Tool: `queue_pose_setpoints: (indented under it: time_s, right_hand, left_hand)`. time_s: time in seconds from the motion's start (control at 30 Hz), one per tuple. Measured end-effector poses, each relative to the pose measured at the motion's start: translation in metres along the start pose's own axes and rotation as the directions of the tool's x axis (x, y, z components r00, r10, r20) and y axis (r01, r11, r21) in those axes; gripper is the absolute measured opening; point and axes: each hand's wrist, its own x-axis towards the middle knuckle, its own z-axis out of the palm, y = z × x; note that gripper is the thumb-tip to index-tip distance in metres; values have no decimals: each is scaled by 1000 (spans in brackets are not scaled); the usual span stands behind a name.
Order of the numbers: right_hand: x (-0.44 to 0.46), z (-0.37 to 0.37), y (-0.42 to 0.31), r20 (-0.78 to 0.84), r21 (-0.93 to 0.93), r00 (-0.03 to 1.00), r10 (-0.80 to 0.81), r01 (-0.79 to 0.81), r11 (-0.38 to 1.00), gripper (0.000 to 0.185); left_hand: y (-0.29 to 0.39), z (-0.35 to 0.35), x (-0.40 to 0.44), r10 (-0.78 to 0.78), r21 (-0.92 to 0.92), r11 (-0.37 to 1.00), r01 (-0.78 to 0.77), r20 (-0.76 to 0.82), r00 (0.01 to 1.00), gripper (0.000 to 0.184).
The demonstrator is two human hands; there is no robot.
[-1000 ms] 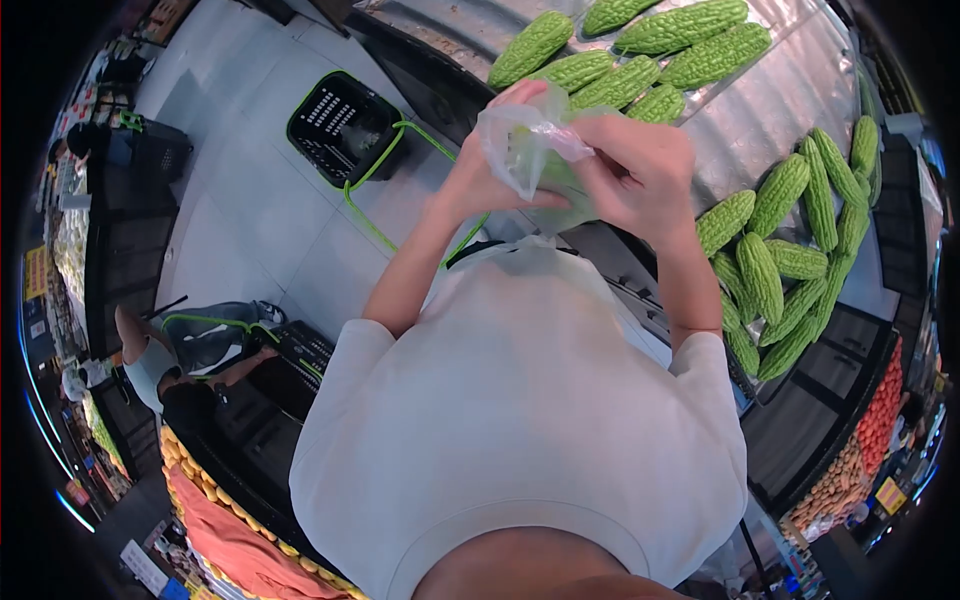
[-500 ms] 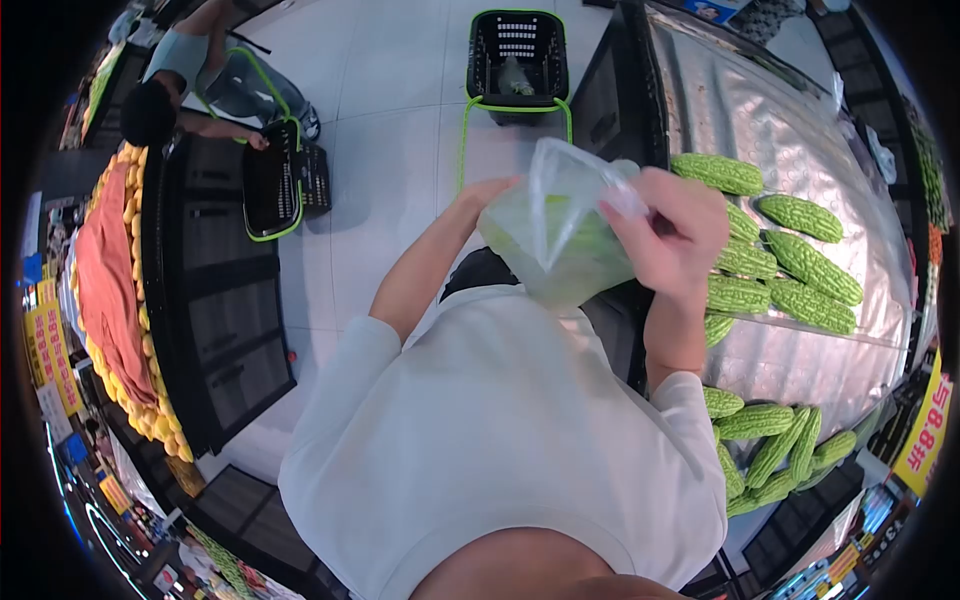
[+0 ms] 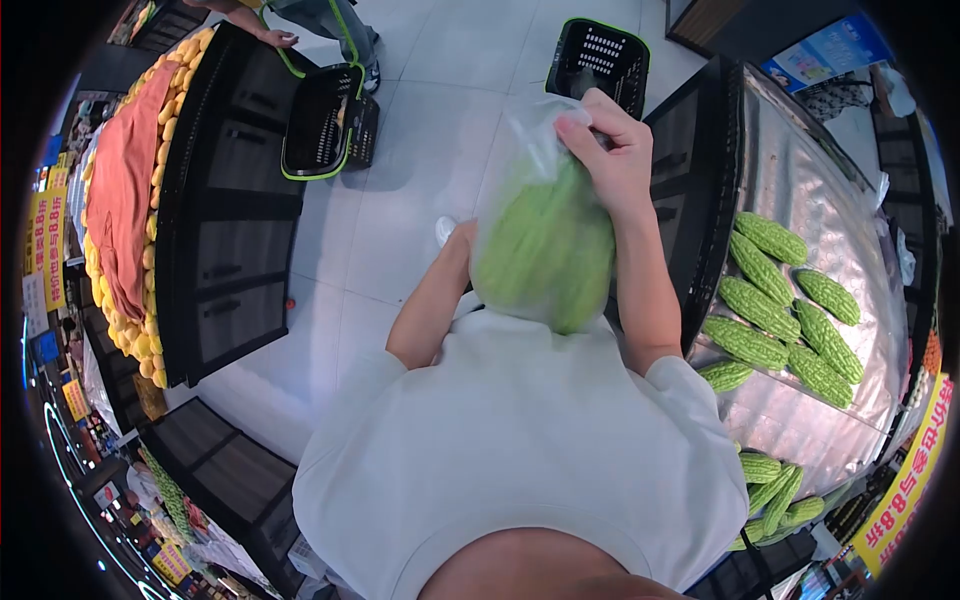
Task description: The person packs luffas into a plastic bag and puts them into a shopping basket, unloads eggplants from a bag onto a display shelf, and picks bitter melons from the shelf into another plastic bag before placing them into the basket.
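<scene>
A clear plastic bag [image 3: 545, 240] with green bitter melons inside hangs in front of my chest. My right hand [image 3: 612, 150] pinches the bag's gathered top, thumb against fingers. Behind the bag is my left hand; only the forearm and wrist show, and its fingers are hidden. Loose bitter melons [image 3: 757, 307] lie on the silvery display counter [image 3: 770, 405] at my right.
A black basket with a green rim [image 3: 600, 62] stands on the floor ahead. At the upper left, a person's hand [image 3: 278, 38] is near another basket [image 3: 318, 125]. Yellow fruit [image 3: 140, 340] and an orange cloth [image 3: 125, 190] top the left stand.
The view has swung toward the right counter. My right hand has raised the bag's top, and the bag now hangs full length. My left hand has slipped from sight behind it.
</scene>
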Motion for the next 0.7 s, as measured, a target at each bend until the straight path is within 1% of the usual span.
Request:
queue_pose_setpoints:
  time_s: [0.07, 0.1, 0.17, 0.2, 0.27, 0.3, 0.37, 0.4, 0.47, 0.5, 0.53, 0.6, 0.63, 0.67, 0.7]
  right_hand:
    - [6, 34, -15, 55, -37, 978, -203, 205, 978, 9]
    - [13, 49, -20, 73, -5, 963, -259, 260, 966, 5]
    - [26, 77, -24, 146, -49, 921, -362, 372, 927, 7]
    - [30, 92, -28, 125, -102, 927, -355, 368, 924, 7]
    - [38, 131, -33, 189, -37, 940, -284, 296, 955, 9]
    - [46, 147, -31, 186, -45, 940, -288, 301, 953, 9]
    - [59, 178, -27, 241, -25, 885, -398, 416, 909, 18]
    - [64, 190, -27, 239, -25, 886, -397, 415, 910, 18]
    - [76, 205, -30, 318, -186, 836, -447, 517, 836, 55]
    - [86, 209, -23, 309, -178, 836, -454, 519, 836, 55]
    - [85, 193, -13, 196, -317, 845, -498, 535, 783, 77]
    - [77, 186, 14, 79, -461, 836, -544, 514, 723, 100]
    - [68, 190, 32, -51, -161, 953, -298, 286, 945, 107]
    - [60, 190, 44, -83, 4, 984, -155, 156, 988, 111]
    - [53, 190, 56, -114, 178, 993, -9, 29, 984, 115]
  left_hand:
    - [11, -27, -9, 4, 24, 1000, -4, 9, 1000, 121]
    - [19, -43, -15, -1, 46, 999, 1, 14, 1000, 122]
    - [33, -76, -31, -21, 95, 995, 17, 36, 999, 123]
    - [40, -93, -35, -31, 107, 994, 25, 57, 998, 124]
    - [51, -124, -62, -51, 150, 988, 43, 48, 998, 126]
    - [59, -139, -74, -57, 176, 983, 48, 47, 997, 127]
    - [71, -166, -102, -68, 227, 972, 61, 21, 997, 129]
    - [78, -178, -111, -70, 244, 968, 65, 14, 997, 129]
    - [88, -200, -128, -74, 280, 957, 71, -2, 997, 131]
    - [98, -215, -138, -81, 300, 950, 81, -12, 997, 132]
    - [102, -223, -142, -86, 315, 945, 86, -15, 996, 133]
    - [110, -238, -149, -96, 342, 935, 97, -18, 995, 135]
    - [114, -244, -151, -105, 355, 929, 104, -17, 994, 136]
    - [116, -250, -149, -112, 367, 924, 107, -7, 994, 137]
    - [120, -257, -145, -122, 382, 918, 112, 2, 993, 137]
